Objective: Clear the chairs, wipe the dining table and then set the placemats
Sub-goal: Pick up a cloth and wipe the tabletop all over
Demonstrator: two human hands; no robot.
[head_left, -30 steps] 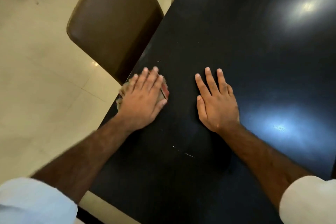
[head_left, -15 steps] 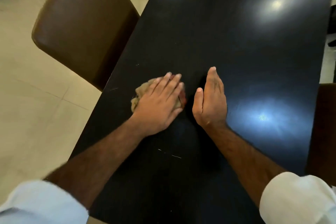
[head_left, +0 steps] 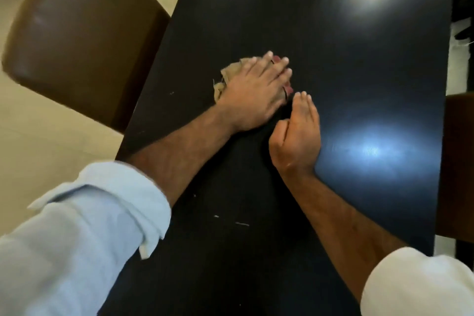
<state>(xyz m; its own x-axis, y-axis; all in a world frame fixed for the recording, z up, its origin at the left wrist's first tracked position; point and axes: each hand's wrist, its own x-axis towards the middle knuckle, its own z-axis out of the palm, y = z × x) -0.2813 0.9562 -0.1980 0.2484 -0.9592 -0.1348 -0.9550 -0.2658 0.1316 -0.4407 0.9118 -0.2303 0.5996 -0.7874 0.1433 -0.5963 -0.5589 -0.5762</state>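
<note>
Glossy black dining table (head_left: 346, 79) bearing a crumpled tan cloth (head_left: 230, 74) and few pale specks (head_left: 242, 224)

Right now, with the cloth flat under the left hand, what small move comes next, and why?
Likely sweep the cloth back toward the pale specks nearer the body. The left hand presses it flat on the table, the right hand stands on edge beside it, and those specks look unwiped.
</note>
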